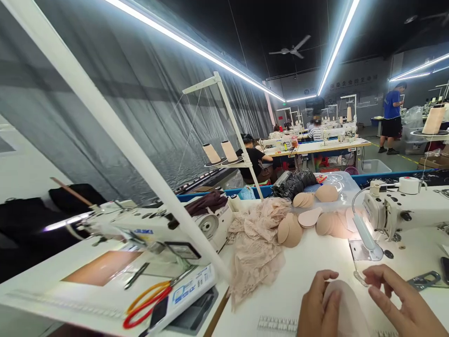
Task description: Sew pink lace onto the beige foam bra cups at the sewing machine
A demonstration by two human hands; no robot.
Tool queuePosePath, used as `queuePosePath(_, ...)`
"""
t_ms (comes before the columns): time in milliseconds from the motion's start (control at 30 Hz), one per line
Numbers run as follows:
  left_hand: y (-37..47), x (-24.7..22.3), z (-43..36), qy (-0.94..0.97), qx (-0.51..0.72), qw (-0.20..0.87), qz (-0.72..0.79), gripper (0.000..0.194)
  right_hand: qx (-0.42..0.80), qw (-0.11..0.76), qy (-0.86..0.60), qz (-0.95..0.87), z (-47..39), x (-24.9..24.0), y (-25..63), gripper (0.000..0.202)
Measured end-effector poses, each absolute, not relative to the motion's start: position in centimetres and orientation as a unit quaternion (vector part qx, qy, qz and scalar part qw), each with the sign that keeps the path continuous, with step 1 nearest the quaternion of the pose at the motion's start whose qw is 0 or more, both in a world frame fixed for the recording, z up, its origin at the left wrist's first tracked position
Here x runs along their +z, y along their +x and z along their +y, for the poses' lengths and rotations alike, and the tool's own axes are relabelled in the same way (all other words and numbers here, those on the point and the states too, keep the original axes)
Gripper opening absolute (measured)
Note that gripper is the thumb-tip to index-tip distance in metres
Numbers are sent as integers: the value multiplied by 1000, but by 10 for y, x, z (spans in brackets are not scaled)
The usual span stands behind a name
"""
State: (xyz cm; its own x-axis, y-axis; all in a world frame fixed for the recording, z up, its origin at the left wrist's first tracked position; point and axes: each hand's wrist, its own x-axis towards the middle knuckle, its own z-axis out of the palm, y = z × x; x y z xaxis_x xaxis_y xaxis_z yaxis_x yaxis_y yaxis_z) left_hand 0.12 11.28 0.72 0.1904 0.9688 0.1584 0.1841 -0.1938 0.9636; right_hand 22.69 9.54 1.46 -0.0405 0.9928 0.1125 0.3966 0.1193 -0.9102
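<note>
Hand-held beige pad at a sewing station, seen from the wearer's head. The beige pad (pixel 351 311) stands tilted above the near edge of the sewing table (pixel 266 295), right of the printed ruler (pixel 277 324), its lower part cut off by the frame. The likeliest fault is creasing: the pad looks thin and pliable, and a tighter squeeze by a single hand could dent its face or let it swivel. A second hazard would be snagging, since a pale, thread-like bit (pixel 359 279) lies at the right fingertips, just before the metal plate (pixel 358 252) of the sewing machine (pixel 421 208); a sideways pull might catch it. The lace heap (pixel 257 243), spread along the table's left edge, could be dragged by a sweeping left sleeve or wrist, and the loose pads (pixel 326 224) toward the far edge, overlapping like tiles, might slide if that lace were tugged. Pose: the left hand (pixel 314 309) pinches the pad, thumb flat on the near face, fingers curled behind its left side. The right hand (pixel 403 297) approaches from the lower right corner, knuckles raised, forefinger and thumb bent toward the pad with a gap between their tips and apart from it; whether its fingers grip the pale bit cannot be told. A grey tool (pixel 424 280) lies just beyond this hand.
</note>
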Motion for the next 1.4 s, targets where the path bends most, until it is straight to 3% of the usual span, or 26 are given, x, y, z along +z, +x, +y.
queuePosePath(133, -2, 9, 111, 617, 436, 496, 428, 56, 234, 413, -488, -733, 99, 16, 208, 24)
queuePosePath(267, -1, 5, 108, 601, 447, 484, 452, 56, 98, 484, -488, -719, 103, 8, 195, 37)
queuePosePath(400, -6, 6, 108, 573, 468, 492, 460, 57, 183, 486, -557, -648, 99, 6, 201, 41)
queuePosePath(500, -6, 10, 106, 585, 460, 477, 468, 52, 248, 466, -535, -660, 94, 14, 198, 32)
queuePosePath(600, -3, 15, 103, 606, 451, 451, 475, 47, 185, 448, -477, -733, 94, 19, 191, 21)
queuePosePath(733, -1, 15, 102, 614, 452, 434, 480, 46, 111, 484, -462, -735, 97, 15, 191, 33)
queuePosePath(867, 0, 8, 106, 601, 466, 436, 482, 45, 231, 507, -523, -646, 97, 12, 192, 39)
queuePosePath(967, 2, 5, 108, 598, 461, 450, 476, 46, 293, 524, -465, -651, 96, 12, 189, 36)
queuePosePath(1100, -2, 12, 107, 599, 455, 480, 452, 45, 345, 462, -452, -681, 96, 6, 201, 43)
queuePosePath(1267, -26, 32, 113, 502, 528, 488, 481, 45, 156, 441, -534, -704, 107, -21, 264, 43)
queuePosePath(1333, -31, 35, 118, 439, 538, 546, 468, 50, 101, 447, -529, -715, 109, -24, 274, 22)
queuePosePath(1400, -30, 34, 122, 404, 510, 620, 438, 57, 73, 434, -471, -764, 105, -16, 263, 50)
